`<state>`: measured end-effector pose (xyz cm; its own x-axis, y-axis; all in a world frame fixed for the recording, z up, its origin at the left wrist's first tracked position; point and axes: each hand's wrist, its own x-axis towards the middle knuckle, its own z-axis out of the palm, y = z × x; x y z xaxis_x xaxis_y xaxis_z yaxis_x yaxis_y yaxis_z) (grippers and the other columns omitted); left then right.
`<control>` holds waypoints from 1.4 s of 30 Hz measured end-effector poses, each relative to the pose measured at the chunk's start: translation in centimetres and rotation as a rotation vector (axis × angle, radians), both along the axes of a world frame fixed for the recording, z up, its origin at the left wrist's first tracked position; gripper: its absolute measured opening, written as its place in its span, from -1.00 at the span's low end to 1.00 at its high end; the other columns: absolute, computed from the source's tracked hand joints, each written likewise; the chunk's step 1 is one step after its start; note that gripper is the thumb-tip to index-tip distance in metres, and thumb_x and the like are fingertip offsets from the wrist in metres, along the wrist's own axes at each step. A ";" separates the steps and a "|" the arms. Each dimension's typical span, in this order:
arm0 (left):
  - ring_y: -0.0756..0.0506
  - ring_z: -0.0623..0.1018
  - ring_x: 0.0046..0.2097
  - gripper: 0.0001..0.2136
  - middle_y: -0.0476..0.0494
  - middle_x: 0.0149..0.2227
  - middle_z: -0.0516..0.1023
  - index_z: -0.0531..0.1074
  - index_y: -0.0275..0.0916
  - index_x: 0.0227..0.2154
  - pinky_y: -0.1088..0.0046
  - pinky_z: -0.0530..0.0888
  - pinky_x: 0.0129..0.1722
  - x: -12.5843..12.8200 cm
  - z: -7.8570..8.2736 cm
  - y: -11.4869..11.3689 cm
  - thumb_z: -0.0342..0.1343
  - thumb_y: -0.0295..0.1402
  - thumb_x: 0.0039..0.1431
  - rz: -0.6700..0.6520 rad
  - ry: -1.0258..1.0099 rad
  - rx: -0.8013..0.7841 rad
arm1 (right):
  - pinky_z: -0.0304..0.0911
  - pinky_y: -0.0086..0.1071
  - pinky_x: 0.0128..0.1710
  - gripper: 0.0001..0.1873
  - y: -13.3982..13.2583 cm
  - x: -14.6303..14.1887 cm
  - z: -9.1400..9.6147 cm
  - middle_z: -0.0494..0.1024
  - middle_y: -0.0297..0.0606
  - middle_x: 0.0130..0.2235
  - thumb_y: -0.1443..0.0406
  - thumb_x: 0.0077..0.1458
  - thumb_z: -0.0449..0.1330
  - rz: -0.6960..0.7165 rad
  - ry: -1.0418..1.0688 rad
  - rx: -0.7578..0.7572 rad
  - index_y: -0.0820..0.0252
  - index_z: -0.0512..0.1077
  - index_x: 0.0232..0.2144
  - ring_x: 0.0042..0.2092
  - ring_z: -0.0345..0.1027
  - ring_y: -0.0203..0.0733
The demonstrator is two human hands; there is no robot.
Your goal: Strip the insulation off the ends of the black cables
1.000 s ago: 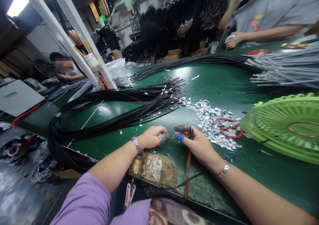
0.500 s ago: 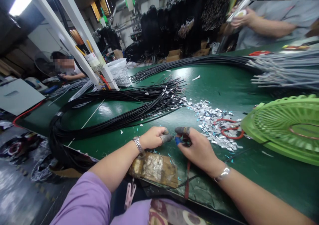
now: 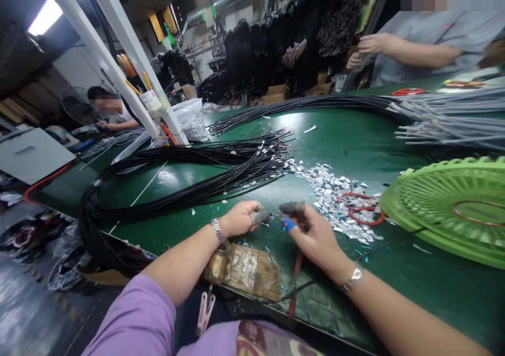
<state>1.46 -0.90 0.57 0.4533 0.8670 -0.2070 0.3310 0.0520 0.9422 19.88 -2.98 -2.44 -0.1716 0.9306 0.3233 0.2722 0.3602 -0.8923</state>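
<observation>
My left hand [image 3: 241, 219] rests on the green table [image 3: 347, 140], fingers pinched together, the fingertips wrapped in grey tape. What it pinches is too small to make out. Just to its right, my right hand [image 3: 311, 232] is closed round a small dark tool with a reddish handle hanging below; one fingertip wears a blue cover. The two hands sit a few centimetres apart. Beyond them lies a long bundle of black cables [image 3: 189, 180] with stripped ends. A heap of silver foil scraps [image 3: 335, 198] lies right of the hands, with red-handled scissors [image 3: 361, 206] in it.
A green fan grille [image 3: 450, 203] lies at the right. Grey cables [image 3: 453, 119] and more black cables run across the far side, where another person stands. A foil-covered cardboard pad [image 3: 244, 269] sits at the near edge. White frame posts [image 3: 130, 67] rise at the left.
My hands have drawn slightly apart and the right hand's blue fingertip shows again. The person at the far side lowered their arms. The camera shifted a little.
</observation>
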 end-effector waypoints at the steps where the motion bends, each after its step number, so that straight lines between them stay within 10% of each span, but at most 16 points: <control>1: 0.13 0.13 -0.67 -0.58 0.15 -0.73 0.19 0.25 -0.27 -0.53 0.58 0.09 -0.64 0.0 0.0 0.0 0.13 0.03 -0.05 0.004 -0.006 -0.010 | 0.30 -0.27 -0.38 -0.75 0.3 0.0 -0.1 0.53 -0.22 -0.38 0.16 0.02 0.14 0.007 0.065 -0.064 0.10 0.38 -0.23 -0.42 0.36 -0.15; 8: 0.15 0.12 -0.68 -0.62 0.16 -0.71 0.21 0.28 -0.28 -0.49 0.60 0.08 -0.66 -0.3 -0.2 -0.1 0.12 0.00 -0.03 -0.005 -0.013 -0.048 | 0.32 -0.14 -0.06 -0.68 1.0 -0.2 -0.1 0.57 -0.19 -0.26 0.01 -0.03 0.21 0.133 0.212 -0.224 0.09 0.44 -0.32 -0.15 0.44 -0.02; 19: 0.09 0.28 -0.61 -0.68 0.08 -0.67 0.30 0.31 -0.28 -0.52 0.58 0.21 -0.59 -0.2 -0.4 -0.1 0.14 -0.09 0.01 0.065 0.100 0.269 | 0.32 -0.32 -0.32 -0.52 0.4 -0.6 -0.3 0.55 -0.25 -0.38 0.04 -0.25 0.38 0.076 0.436 -0.405 0.13 0.39 -0.29 -0.30 0.43 -0.14; 28: 0.03 0.35 -0.50 -0.86 -0.02 -0.55 0.42 0.42 -0.28 -0.48 0.54 0.22 -0.48 -0.4 -0.5 -0.5 0.12 -0.32 0.08 -0.015 0.411 0.649 | -0.11 -0.53 -0.67 -0.45 0.1 -1.6 0.1 0.46 -0.41 -0.47 0.25 -0.47 0.46 -0.005 0.672 -0.620 0.19 0.40 -0.32 -0.60 0.05 -0.47; 42: 0.10 0.26 -0.65 -0.77 0.09 -0.66 0.32 0.28 -0.27 -0.48 0.58 0.20 -0.61 -0.1 -0.5 -0.1 0.04 -0.19 0.12 0.051 0.133 0.242 | 0.24 -0.40 -0.41 -0.59 0.1 -1.1 -0.4 0.48 -0.37 -0.46 0.23 -0.28 0.34 0.097 0.426 -0.479 0.14 0.32 -0.31 -0.43 0.33 -0.28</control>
<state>1.38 -1.02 0.05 0.3908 0.9193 -0.0460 0.4555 -0.1497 0.8775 18.74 -2.89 -2.82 -0.2104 0.9754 -0.0650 -0.1554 -0.0990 -0.9829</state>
